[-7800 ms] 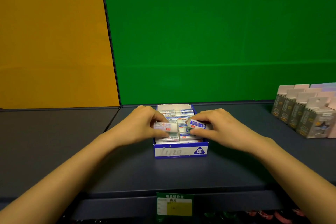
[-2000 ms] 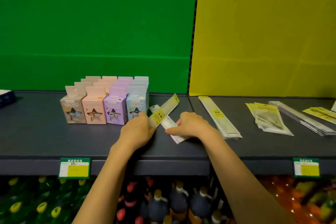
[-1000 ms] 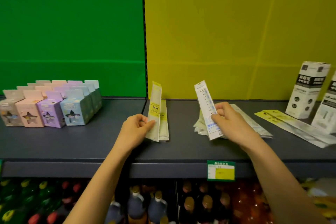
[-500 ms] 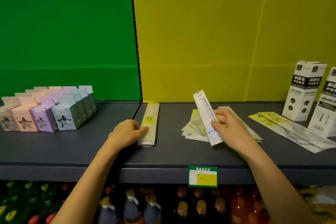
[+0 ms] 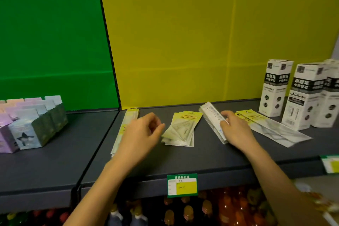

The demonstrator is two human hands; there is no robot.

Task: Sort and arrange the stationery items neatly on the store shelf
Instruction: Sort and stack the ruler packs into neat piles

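Note:
On the dark shelf (image 5: 183,159) lie packets of rulers. A long yellow-labelled ruler stack (image 5: 126,123) lies at the left by the divider. My left hand (image 5: 141,134) hovers just over its near end, fingers loosely curled and holding nothing. A fanned pile of set-square packets (image 5: 181,128) lies in the middle. My right hand (image 5: 234,130) grips a stack of white ruler packets (image 5: 212,119), tilted on its edge on the shelf. More long yellow-headed packets (image 5: 271,128) lie to the right of that hand.
Pastel star-print boxes (image 5: 31,124) stand in rows at the left. Tall white-and-black refill boxes (image 5: 302,95) stand at the right. Green and yellow panels back the shelf. A price tag (image 5: 182,185) hangs on the front edge; bottles fill the shelf below.
My left hand has let go of the yellow ruler stack and lifted off to its right. My right hand has set its white ruler onto a stack at the right and grips that.

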